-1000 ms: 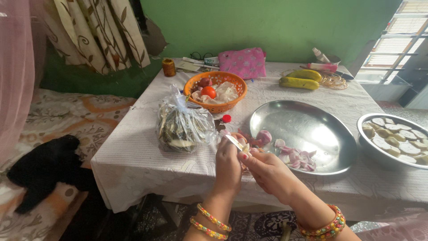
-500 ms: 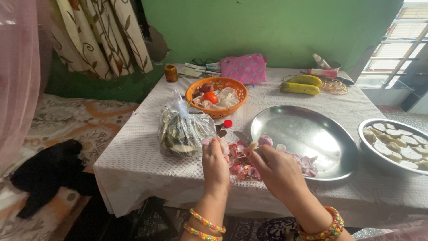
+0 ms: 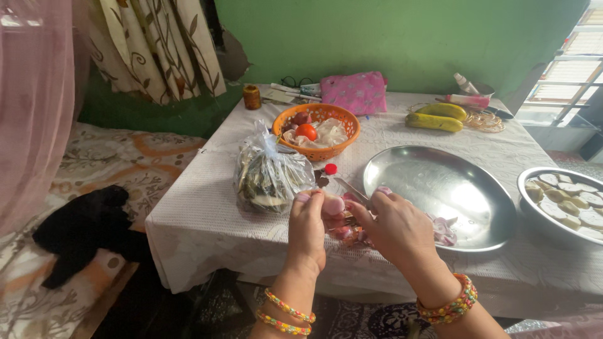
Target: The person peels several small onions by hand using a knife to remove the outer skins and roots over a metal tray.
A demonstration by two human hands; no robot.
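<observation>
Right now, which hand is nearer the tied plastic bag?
Left. The left hand is just beside the tied plastic bag; the right hand is farther off, by the steel plate.

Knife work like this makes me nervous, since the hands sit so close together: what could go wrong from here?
The knife in the right hand passes right by the left hand, which pinches a small onion; a slip could nick the fingers. The cutting happens in the air near the table edge, so peels might drop to the floor rather than into the tray.
</observation>
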